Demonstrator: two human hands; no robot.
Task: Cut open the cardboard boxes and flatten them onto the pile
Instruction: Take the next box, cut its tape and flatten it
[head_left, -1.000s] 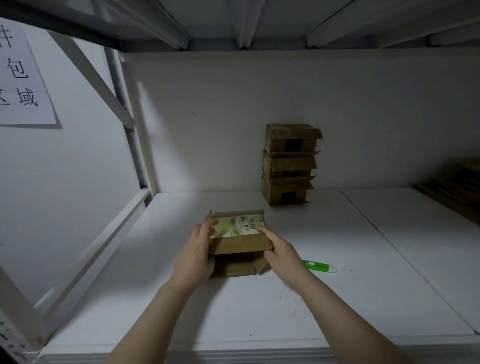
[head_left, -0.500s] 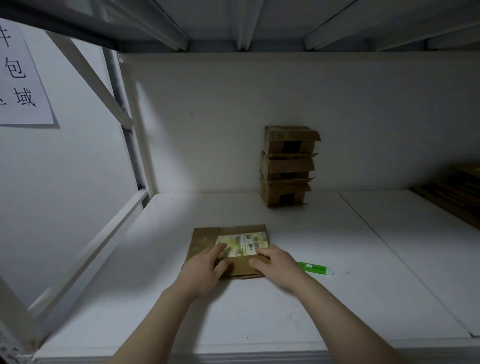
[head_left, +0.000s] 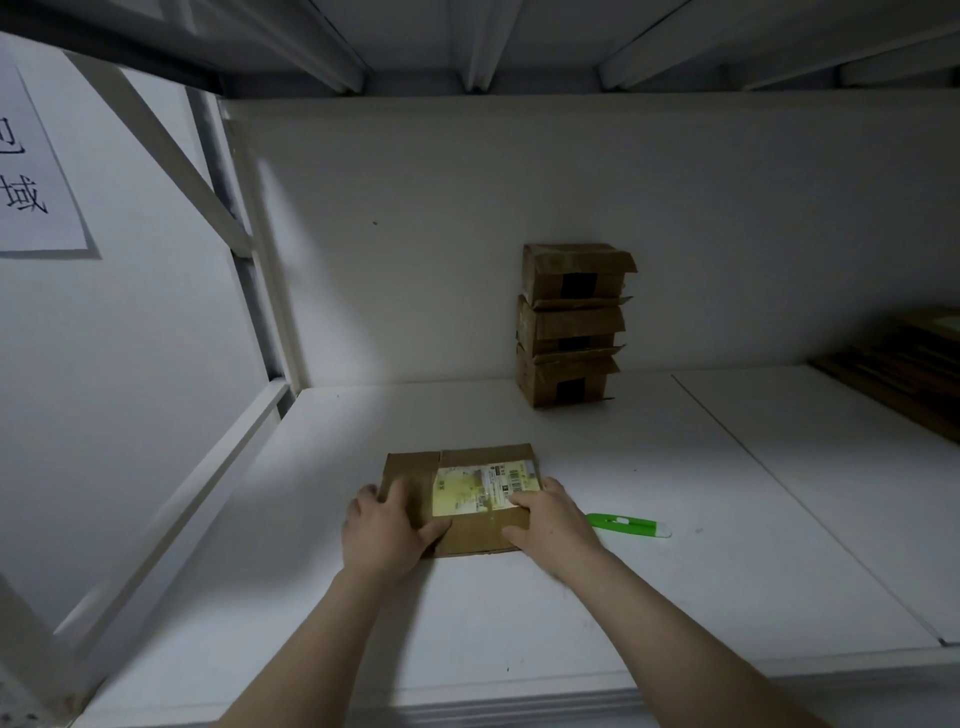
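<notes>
Flattened brown cardboard box (head_left: 478, 535), yellow-labelled: lies under both palms. Left hand (head_left: 387, 525), right hand (head_left: 550, 519): spread flat, pressing, gripping nothing. Step: flattening. Next, probably: lift it onto dark cardboard pile (head_left: 904, 374), well beyond right hand.

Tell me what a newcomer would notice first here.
The left hand and right hand press a flattened cardboard box with a yellow label onto the white shelf, front centre. A green utility knife lies just right of the right hand. Three cardboard boxes stand stacked against the back wall.
</notes>
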